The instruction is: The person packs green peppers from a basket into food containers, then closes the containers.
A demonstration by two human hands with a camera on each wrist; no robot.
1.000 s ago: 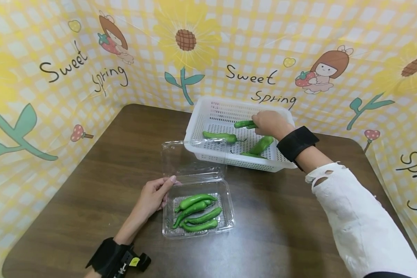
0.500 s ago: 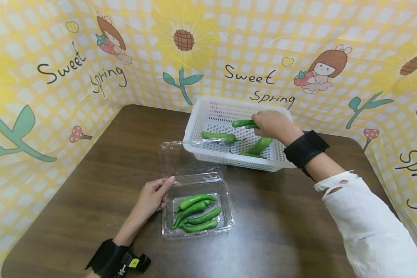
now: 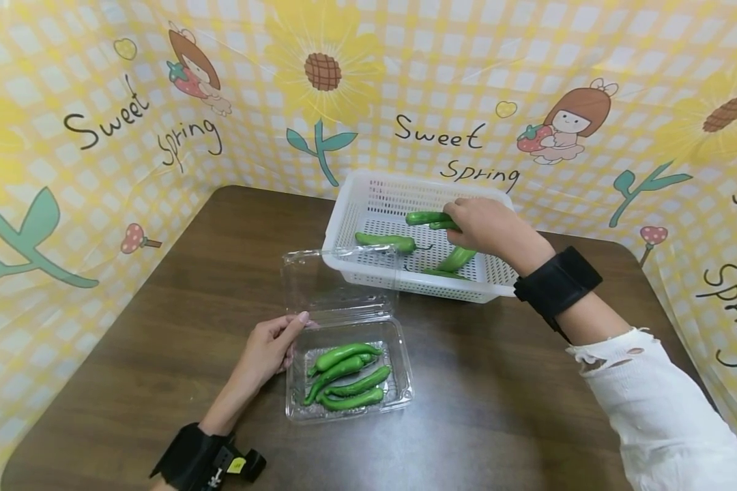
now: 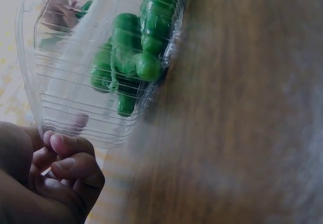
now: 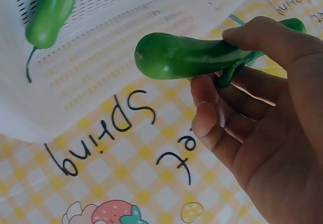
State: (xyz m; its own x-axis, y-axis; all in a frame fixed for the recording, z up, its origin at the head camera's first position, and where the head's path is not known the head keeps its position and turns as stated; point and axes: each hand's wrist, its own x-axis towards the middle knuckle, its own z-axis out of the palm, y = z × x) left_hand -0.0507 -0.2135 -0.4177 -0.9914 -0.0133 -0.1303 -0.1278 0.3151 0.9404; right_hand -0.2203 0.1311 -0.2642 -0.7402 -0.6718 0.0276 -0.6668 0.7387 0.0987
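My left hand (image 3: 273, 344) pinches the left rim of an open clear plastic clamshell box (image 3: 408, 368), its lid (image 3: 338, 279) raised toward the basket. Several green peppers (image 3: 347, 368) lie inside the box; the left wrist view shows them through its ribbed wall. Over the white perforated basket (image 3: 334, 225), my right hand (image 3: 488, 228) grips green peppers (image 3: 426, 217) between thumb and fingers. From the right wrist, one thick pepper (image 5: 171, 56) sticks out past the fingertips, with part of another beneath it.
In the basket lie a long green pepper (image 3: 387, 242) on the left and another (image 3: 457, 260) near the front right, with more green below it. The raised lid overlaps the basket's front left edge. A printed checked cloth (image 3: 252, 82) surrounds the brown table (image 3: 160, 307).
My right wrist and forearm have swung to the right and toward me, while the gripped peppers have shifted slightly left. The left hand keeps its hold on the box.
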